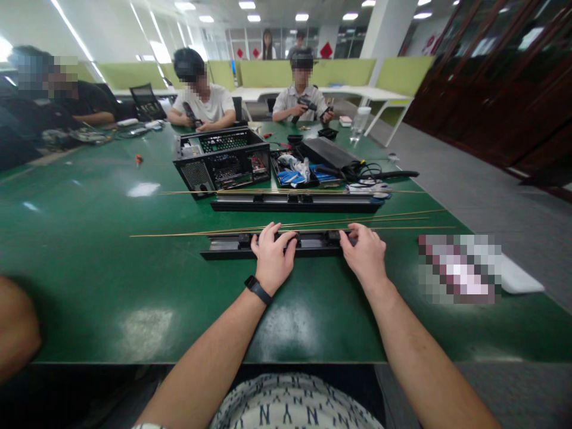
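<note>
A long black channel-shaped rail, with a shiny inner face and small black blocks in it, lies crosswise on the table. My left hand reaches over its middle, fingers curled round the rail beside a block. At the right end, my right hand has its thumb and fingers bent round the rail. What lies under the fingertips is partly hidden. Several thin brass-coloured rods run along the far side of the rail, close to my fingertips. A second similar rail with rods on it lies farther back.
Behind the rails stand an opened black computer case and a tray with blue-white gloves. A white object lies at the right edge. Co-workers sit across the green table; a water bottle stands near them.
</note>
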A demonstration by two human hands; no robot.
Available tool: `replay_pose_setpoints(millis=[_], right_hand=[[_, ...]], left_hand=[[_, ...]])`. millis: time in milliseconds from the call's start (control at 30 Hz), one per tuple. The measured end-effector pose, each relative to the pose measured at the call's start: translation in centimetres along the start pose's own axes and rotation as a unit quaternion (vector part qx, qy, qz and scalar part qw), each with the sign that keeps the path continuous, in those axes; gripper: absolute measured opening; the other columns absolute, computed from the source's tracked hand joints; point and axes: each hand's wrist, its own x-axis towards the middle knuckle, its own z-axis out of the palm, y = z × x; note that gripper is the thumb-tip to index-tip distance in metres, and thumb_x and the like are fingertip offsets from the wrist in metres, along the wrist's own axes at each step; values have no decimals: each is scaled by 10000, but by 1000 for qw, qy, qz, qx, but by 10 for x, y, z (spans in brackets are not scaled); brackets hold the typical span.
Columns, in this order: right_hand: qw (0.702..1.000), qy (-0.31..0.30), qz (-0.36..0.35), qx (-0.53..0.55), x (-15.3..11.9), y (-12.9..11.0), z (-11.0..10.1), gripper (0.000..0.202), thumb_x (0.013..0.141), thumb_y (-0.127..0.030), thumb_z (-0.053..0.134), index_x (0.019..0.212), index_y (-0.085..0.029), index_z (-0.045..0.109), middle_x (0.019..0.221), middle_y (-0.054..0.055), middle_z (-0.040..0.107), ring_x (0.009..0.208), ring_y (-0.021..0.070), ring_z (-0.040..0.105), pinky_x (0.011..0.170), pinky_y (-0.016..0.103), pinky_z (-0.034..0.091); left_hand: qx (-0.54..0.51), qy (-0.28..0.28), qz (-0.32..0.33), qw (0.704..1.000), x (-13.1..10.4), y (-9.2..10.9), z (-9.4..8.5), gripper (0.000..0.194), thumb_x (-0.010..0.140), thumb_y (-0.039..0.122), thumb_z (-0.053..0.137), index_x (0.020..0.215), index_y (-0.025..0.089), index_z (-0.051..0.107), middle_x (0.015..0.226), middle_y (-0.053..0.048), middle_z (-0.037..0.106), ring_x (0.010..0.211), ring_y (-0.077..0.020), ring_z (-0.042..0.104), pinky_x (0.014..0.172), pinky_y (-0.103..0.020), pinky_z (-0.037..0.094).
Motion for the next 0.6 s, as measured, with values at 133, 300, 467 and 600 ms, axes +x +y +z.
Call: replay_pose_setpoints(millis=[133,300,467,600], right_hand=[[1000,0,-6,-1,-1,-2,-1,308,961,-437,565,1120,-197,675,956,105,746,948,306,637,853,422,408],[1000,-1,-11,12,-1,-2,-2,283,956,-382,551,1136,-200,673,981,101,759,983,308,652,890,435,417],[999,-3,-17,27,-2,-2,-4,285,951,-381,547,1137,-203,671,996,101,759,1000,305,653,920,442,425],[999,-10,-26,32,-3,-2,-6,321,947,-430,572,1152,-201,663,985,94,751,1004,303,656,919,438,432]], left_hand=[[1,0,2,1000,0,0,0,225,993,326,612,1158,343,763,1436,-85,646,1461,-285,496,1219,-634,279],[1,-2,1,1000,0,0,-1,229,996,328,607,1162,343,763,1436,-88,645,1464,-283,491,1218,-630,280],[0,-4,-2,1000,0,0,0,233,997,333,598,1159,347,766,1440,-85,645,1464,-289,489,1224,-631,276],[-2,0,0,1000,0,-1,0,231,995,331,603,1159,347,765,1436,-81,645,1466,-284,487,1224,-626,279]])
